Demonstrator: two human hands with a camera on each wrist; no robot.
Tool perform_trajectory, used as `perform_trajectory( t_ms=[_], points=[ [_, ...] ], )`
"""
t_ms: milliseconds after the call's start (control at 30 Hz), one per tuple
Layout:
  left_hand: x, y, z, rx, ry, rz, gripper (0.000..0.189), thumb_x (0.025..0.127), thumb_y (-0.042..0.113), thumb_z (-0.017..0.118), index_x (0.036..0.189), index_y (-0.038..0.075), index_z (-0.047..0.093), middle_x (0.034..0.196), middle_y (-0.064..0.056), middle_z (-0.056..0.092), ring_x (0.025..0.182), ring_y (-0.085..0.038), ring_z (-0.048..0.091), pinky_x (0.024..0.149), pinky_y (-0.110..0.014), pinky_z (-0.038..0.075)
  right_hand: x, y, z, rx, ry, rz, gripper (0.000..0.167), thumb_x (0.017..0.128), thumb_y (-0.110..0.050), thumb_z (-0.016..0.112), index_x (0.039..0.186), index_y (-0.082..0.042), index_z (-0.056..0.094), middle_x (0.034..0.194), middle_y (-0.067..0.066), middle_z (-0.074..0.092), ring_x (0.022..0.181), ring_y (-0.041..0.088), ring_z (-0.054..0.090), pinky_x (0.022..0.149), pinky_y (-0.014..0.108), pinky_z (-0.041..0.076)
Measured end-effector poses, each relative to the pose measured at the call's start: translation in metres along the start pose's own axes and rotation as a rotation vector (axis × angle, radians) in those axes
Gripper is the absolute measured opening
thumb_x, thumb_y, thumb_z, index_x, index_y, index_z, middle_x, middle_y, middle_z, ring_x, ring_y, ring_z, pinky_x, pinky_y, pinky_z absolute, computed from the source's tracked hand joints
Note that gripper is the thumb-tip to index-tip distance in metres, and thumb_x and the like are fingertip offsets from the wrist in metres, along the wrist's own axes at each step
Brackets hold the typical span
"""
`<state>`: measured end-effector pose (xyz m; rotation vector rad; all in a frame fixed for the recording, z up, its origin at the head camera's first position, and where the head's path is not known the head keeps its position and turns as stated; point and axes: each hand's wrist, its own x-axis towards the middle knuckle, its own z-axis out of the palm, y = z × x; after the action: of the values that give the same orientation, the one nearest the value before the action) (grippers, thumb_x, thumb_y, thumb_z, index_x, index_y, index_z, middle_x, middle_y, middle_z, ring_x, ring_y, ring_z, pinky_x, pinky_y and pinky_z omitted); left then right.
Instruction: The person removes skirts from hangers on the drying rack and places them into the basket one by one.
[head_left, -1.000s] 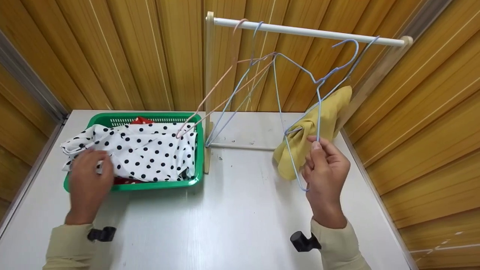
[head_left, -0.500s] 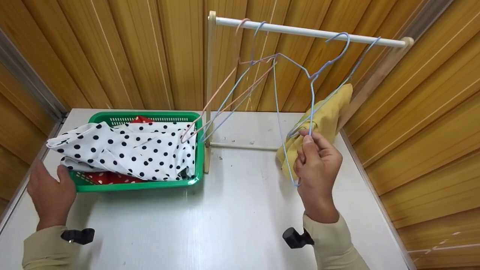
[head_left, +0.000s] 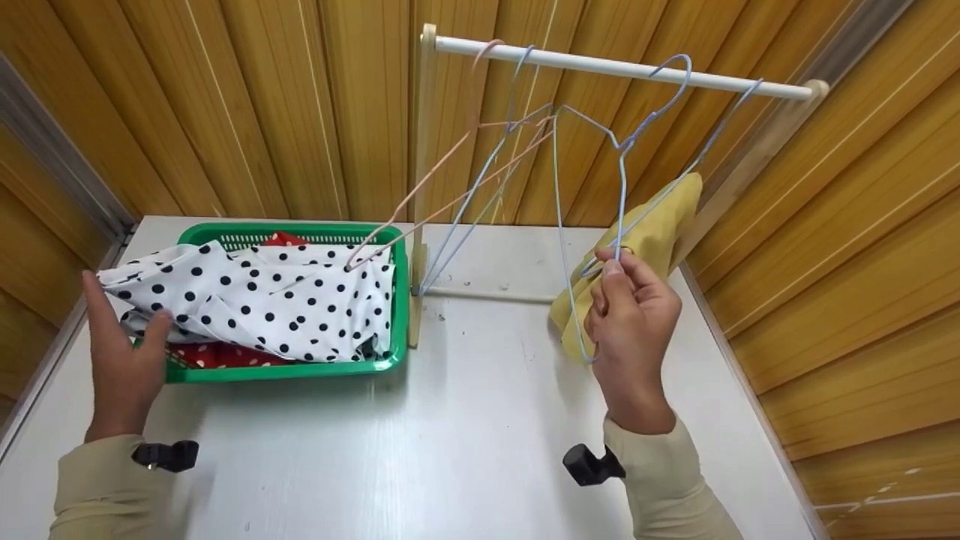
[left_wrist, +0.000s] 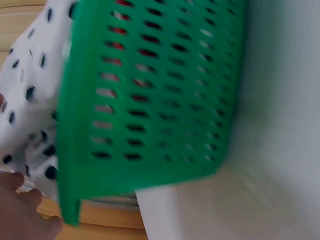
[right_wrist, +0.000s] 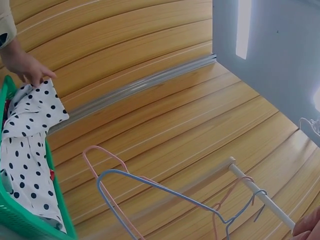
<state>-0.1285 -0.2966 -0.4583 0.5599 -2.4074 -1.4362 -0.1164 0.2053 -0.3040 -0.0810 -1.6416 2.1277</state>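
Note:
My right hand (head_left: 636, 322) pinches a blue wire hanger (head_left: 623, 187) by its lower side, with the hook up near the rail in the head view. At the left, my left hand (head_left: 126, 360) has its fingers and thumb spread around the end of a white cloth with black dots (head_left: 262, 300). That cloth lies folded over the green basket (head_left: 300, 370), its left end sticking out past the rim. In the left wrist view some fingers (left_wrist: 30, 200) show beside the dotted cloth (left_wrist: 30, 95) and the basket's slotted side.
A rack with a white rail (head_left: 585, 62) stands at the back. From it hang a pink hanger (head_left: 431, 174) and another blue hanger at the left, and a hanger with a yellow cloth (head_left: 671, 217) at the right. Red dotted cloth (head_left: 232, 356) lies under the white one.
My left hand moved left off the cloth's top, then back up to its end, fingers spread. My right hand with the hanger shifted slightly left and up.

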Motion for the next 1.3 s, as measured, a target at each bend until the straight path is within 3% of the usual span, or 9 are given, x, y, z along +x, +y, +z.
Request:
perform_trajectory(
  t_ms=[100, 233, 400, 633, 800, 867, 967, 1133, 1300],
  points=[
    [0.008, 0.011, 0.008, 0.039, 0.023, 0.051, 0.090, 0.102, 0.039, 0.062, 0.169, 0.031, 0.002, 0.178, 0.008, -0.006, 0.166, -0.020, -0.005, 0.133, -0.054, 0.007, 0.000, 0.000, 0.000, 0.002, -0.001, -0.006, 0.022, 0.104, 0.000, 0.048, 0.105, 0.006, 0.069, 0.056, -0.002, 0.045, 0.043, 0.004, 0.032, 0.035, 0.018, 0.021],
    [0.022, 0.016, 0.023, 0.221, 0.011, 0.153, 0.079, 0.100, 0.040, 0.068, 0.165, 0.018, 0.029, 0.178, -0.005, 0.007, 0.165, -0.033, 0.006, 0.128, -0.066, 0.016, 0.001, -0.001, -0.001, 0.003, -0.006, -0.011, 0.022, 0.104, 0.000, 0.048, 0.105, 0.007, 0.069, 0.056, -0.002, 0.045, 0.044, 0.004, 0.032, 0.035, 0.017, 0.021],
    [0.033, 0.017, 0.036, 0.399, -0.209, 0.179, 0.072, 0.105, 0.040, 0.057, 0.164, 0.008, 0.030, 0.175, -0.020, 0.011, 0.161, -0.050, 0.000, 0.120, -0.080, 0.012, 0.000, -0.001, -0.003, -0.001, -0.013, -0.021, 0.021, 0.104, -0.001, 0.049, 0.105, 0.006, 0.069, 0.057, -0.002, 0.045, 0.044, 0.004, 0.033, 0.035, 0.017, 0.021],
    [0.033, 0.011, 0.052, 0.595, -0.539, 0.153, 0.067, 0.111, 0.039, 0.042, 0.164, 0.002, 0.023, 0.170, -0.032, 0.013, 0.158, -0.056, -0.001, 0.121, -0.078, 0.006, 0.001, -0.001, -0.006, 0.010, -0.015, -0.040, 0.021, 0.103, 0.000, 0.049, 0.105, 0.010, 0.068, 0.060, -0.001, 0.049, 0.043, 0.004, 0.033, 0.035, 0.017, 0.021],
    [0.029, 0.022, 0.062, 0.755, -0.639, 0.186, 0.064, 0.111, 0.031, 0.037, 0.162, -0.004, 0.021, 0.167, -0.035, 0.016, 0.155, -0.059, 0.004, 0.122, -0.077, 0.009, 0.001, -0.003, -0.008, 0.012, -0.016, -0.045, 0.022, 0.104, 0.000, 0.049, 0.106, 0.010, 0.068, 0.058, -0.001, 0.048, 0.044, 0.004, 0.034, 0.035, 0.017, 0.023],
    [0.025, 0.025, 0.065, 0.772, -0.630, 0.216, 0.065, 0.111, 0.030, 0.038, 0.163, -0.004, 0.019, 0.167, -0.035, 0.017, 0.154, -0.060, 0.006, 0.122, -0.077, 0.010, 0.000, -0.004, -0.010, 0.014, -0.012, -0.047, 0.022, 0.104, 0.000, 0.050, 0.104, 0.008, 0.070, 0.058, -0.001, 0.047, 0.044, 0.005, 0.034, 0.035, 0.018, 0.022],
    [0.017, 0.026, 0.063, 0.702, -0.568, 0.254, 0.065, 0.111, 0.025, 0.041, 0.165, 0.000, 0.015, 0.167, -0.034, 0.019, 0.154, -0.061, 0.008, 0.122, -0.077, 0.010, -0.001, -0.006, -0.013, 0.012, -0.005, -0.053, 0.022, 0.104, 0.000, 0.050, 0.103, 0.006, 0.071, 0.056, -0.002, 0.044, 0.042, 0.005, 0.033, 0.035, 0.018, 0.021],
    [0.007, 0.028, 0.054, 0.541, -0.401, 0.341, 0.068, 0.108, 0.011, 0.047, 0.168, 0.013, 0.016, 0.169, -0.029, 0.024, 0.155, -0.058, 0.015, 0.121, -0.077, 0.015, -0.001, -0.007, -0.016, 0.003, 0.017, -0.049, 0.022, 0.104, 0.000, 0.050, 0.102, 0.005, 0.071, 0.056, -0.002, 0.045, 0.043, 0.005, 0.034, 0.035, 0.018, 0.022],
    [0.000, 0.021, 0.035, 0.403, -0.177, 0.421, 0.062, 0.105, 0.000, 0.047, 0.164, 0.014, 0.034, 0.171, -0.024, 0.026, 0.159, -0.049, 0.020, 0.121, -0.072, 0.025, -0.001, -0.008, -0.016, 0.006, 0.023, -0.047, 0.022, 0.104, 0.000, 0.050, 0.103, 0.007, 0.071, 0.057, -0.001, 0.045, 0.044, 0.005, 0.034, 0.035, 0.017, 0.022]
  ],
)
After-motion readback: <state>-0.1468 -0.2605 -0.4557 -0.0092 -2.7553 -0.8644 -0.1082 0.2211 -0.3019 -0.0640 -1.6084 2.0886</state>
